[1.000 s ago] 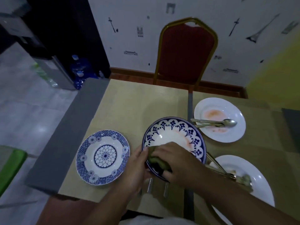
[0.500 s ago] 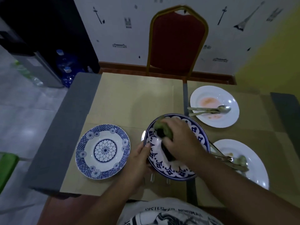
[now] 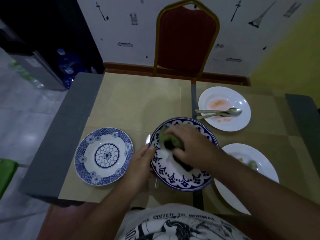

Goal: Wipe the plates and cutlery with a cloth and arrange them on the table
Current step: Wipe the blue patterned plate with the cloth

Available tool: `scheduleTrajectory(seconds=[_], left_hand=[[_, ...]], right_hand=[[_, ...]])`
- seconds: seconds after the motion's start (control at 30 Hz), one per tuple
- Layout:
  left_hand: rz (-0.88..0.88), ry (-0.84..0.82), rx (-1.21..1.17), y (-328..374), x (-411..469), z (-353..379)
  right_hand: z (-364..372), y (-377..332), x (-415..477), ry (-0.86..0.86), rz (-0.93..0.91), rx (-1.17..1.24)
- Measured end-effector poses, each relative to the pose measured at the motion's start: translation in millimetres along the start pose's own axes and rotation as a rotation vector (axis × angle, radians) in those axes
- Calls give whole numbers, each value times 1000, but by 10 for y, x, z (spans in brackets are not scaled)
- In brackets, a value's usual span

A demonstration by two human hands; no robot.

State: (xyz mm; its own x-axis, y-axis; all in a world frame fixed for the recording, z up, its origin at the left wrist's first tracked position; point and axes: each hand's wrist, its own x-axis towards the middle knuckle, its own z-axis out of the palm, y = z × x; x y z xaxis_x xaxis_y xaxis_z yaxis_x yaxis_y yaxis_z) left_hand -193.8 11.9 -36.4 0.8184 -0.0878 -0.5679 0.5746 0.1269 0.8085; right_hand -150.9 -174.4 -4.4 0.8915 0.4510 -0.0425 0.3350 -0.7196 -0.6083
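You have four plates on the table (image 3: 138, 101): two blue-patterned, the left plate (image 3: 103, 177) and the held plate (image 3: 183, 183), and two white, the far plate (image 3: 240, 101) and the near plate (image 3: 245, 150). You have one cloth (image 3: 166, 136), one spoon (image 3: 234, 110), one fork (image 3: 207, 116), one more utensil (image 3: 148, 139) beside the held plate, and one chair (image 3: 186, 40).

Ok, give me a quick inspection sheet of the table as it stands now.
Surface: table covered with tan mats.
Job's things: blue-rimmed plate under the green cloth; patterned plate to its left; far white plate smeared pink, carrying a spoon and fork; near white plate with scraps.
Clutter: nothing seen.
Hands: left hand grips the blue-rimmed plate's edge; right hand holds the green cloth on it.
Cables: nothing seen.
Surroundings: red chair behind the table; water bottles on the floor, left.
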Motion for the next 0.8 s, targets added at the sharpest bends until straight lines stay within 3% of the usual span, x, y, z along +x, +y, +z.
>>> scheduleTrajectory(seconds=[0.1, 0.23, 0.33, 0.4, 0.53, 0.7, 0.8], left_hand=[[-3, 47, -50, 53, 23, -49], [5, 59, -25, 57, 41, -50], [-14, 63, -28, 28, 27, -51], [-4, 42, -8, 31, 12, -24], [21, -22, 94, -24, -5, 39], [39, 74, -89, 17, -51, 25], [108, 79, -69, 105, -31, -32]], right_hand=[[-111, 110, -68, 148, 148, -78], [-183, 160, -406, -229, 237, 119], [-294, 258, -467, -441, 220, 46], [-255, 213, -487, -395, 174, -40], [83, 3, -381, -133, -37, -135], [-61, 111, -51, 215, 101, -190], [-77, 127, -397, 125, 81, -153]])
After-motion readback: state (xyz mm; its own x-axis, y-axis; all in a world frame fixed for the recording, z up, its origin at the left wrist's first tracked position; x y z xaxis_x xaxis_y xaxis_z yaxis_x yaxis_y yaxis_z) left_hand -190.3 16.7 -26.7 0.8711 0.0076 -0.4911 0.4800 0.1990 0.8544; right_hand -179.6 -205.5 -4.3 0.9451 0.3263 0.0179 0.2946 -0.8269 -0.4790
